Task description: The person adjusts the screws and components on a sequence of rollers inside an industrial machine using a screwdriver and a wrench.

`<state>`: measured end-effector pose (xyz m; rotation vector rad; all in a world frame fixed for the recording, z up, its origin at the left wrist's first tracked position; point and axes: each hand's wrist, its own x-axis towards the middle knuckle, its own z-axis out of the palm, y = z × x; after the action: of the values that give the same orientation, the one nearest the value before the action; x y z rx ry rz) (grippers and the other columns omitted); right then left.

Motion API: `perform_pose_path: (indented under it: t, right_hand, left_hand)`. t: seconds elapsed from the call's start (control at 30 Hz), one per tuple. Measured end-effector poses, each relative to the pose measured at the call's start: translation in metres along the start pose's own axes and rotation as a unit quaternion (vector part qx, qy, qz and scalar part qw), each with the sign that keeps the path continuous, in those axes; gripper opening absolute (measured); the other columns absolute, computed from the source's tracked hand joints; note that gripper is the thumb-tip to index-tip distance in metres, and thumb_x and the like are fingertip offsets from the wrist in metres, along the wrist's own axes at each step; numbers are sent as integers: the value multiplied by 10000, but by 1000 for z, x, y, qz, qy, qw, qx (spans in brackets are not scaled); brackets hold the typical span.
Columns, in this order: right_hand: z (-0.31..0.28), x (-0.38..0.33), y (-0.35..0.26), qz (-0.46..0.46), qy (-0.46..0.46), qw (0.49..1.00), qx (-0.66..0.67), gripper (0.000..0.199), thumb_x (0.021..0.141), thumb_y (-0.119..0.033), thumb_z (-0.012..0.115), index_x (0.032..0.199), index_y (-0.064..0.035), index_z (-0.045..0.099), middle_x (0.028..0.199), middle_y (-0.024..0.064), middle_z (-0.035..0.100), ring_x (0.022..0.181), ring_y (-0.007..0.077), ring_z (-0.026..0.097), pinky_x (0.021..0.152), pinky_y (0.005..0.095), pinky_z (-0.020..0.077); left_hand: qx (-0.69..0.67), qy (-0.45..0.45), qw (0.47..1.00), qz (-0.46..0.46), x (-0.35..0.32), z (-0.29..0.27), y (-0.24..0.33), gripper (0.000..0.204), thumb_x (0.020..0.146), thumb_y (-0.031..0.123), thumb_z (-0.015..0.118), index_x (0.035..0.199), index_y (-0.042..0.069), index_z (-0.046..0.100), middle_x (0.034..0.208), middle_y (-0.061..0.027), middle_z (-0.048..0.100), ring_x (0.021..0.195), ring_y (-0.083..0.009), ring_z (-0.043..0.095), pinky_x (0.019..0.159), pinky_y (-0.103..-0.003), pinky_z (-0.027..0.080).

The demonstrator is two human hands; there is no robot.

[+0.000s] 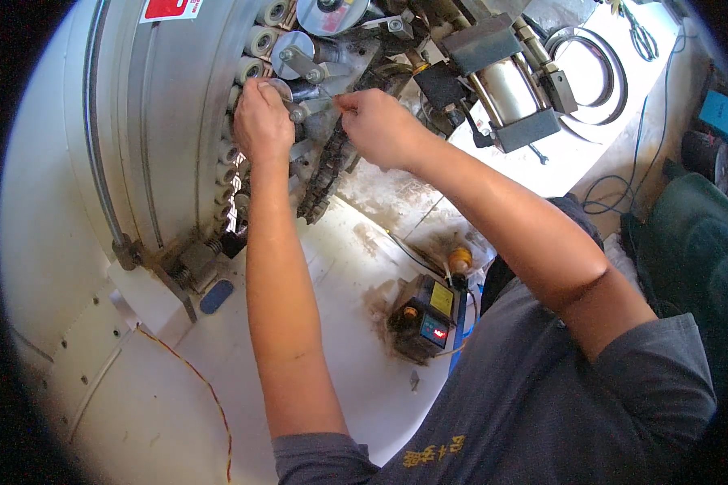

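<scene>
Head view: left hand (260, 121) closed on a small round metal part (277, 86); right hand (378, 125) pinches a thin pin (325, 96) beside the roller chain (323, 174). Fitting appears midway, unfinished.

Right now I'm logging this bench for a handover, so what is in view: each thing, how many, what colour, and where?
Curved machine housing: one, white and grey, upper left.
Rollers: a curved row, cream, along the housing's edge.
Drive chain: one, dark and greasy, hanging below the hands.
Cylinder unit: one, silver with grey end blocks, top centre.
Control box: one, black with a yellow label and lit display, lower centre.
Thin wire: one, red and yellow, lower left.
Ring: one, metallic, upper right.
Left hand: on the mechanism by the rollers.
Right hand: fingers pinching a small part I cannot make out, by the chain.
</scene>
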<state>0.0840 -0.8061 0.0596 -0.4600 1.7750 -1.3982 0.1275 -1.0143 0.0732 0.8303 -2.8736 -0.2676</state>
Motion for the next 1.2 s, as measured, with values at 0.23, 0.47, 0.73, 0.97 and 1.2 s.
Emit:
perform_pose_path:
  t: [0.23,0.47,0.73,0.97,1.2]
  right_hand:
    - [-11,-10,-18,84,-54,992,83,443,998,-169,500,1394,8,589,747,166,688,501,227,625,512,380,535]
    - [-13,-12,-17,99,-68,988,94,437,1005,-170,497,1390,15,589,691,158,662,496,217,619,521,375,526]
    - [9,-74,30,-14,4,995,97,421,1036,-200,522,1414,-24,586,820,145,659,763,181,628,743,335,521]
    - [-36,-168,64,74,-100,991,55,386,1001,-126,536,1367,-35,620,1059,311,687,969,396,718,877,439,542]
    - [-90,-207,77,66,-72,994,47,393,1019,-81,520,1401,-14,584,1042,283,704,937,344,732,855,395,546]
  left_hand:
    - [-5,1,1000,9,0,2,-2,389,1044,316,404,1131,36,659,1063,-266,695,998,-487,645,878,-533,487]
    - [10,2,1000,-4,0,0,-8,354,1031,319,414,1091,72,662,1076,-222,708,1008,-467,639,860,-545,487]
    - [-7,-231,967,-110,23,-43,26,543,827,405,733,1148,-33,728,1101,-244,736,1046,-333,699,954,-398,504]
    - [234,-165,949,-133,29,-11,67,607,757,399,821,1191,-1,678,1187,-244,717,1135,-378,696,954,-475,560]
    - [271,-209,925,-167,30,-16,75,818,735,435,889,1331,8,527,1290,-215,674,1194,-364,669,983,-492,549]
